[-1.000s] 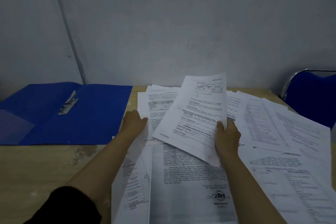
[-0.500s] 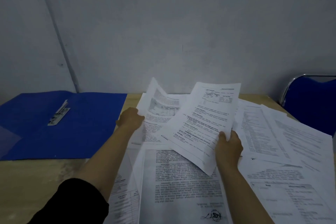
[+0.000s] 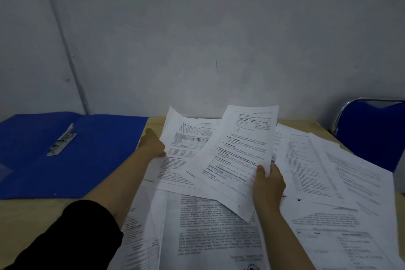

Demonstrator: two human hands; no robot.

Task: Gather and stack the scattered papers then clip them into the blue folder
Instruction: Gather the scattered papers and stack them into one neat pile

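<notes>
We held two loose sheets above the scattered papers (image 3: 341,184), our right hand (image 3: 268,184) pinching the lower edge of a printed page (image 3: 238,155) with the thumb on top, our left hand (image 3: 152,144) gripping the side edge of a second sheet (image 3: 188,138) that curled upward at its far corner. The pages looked thin, light and limp, apt to bend, slide over one another and crease if pinched hard; we judged an edge or corner grip, with fingers under and thumb over, the safest hold. More sheets overlapped across the right half of the pale wooden desk (image 3: 32,215), some reaching its near edge. The blue folder (image 3: 98,160) lay open and flat to the left, its metal clip (image 3: 62,140) raised, well apart from the pile. A plain grey wall (image 3: 219,39) stood close behind, and a blue chair (image 3: 372,133) waited at the right.
</notes>
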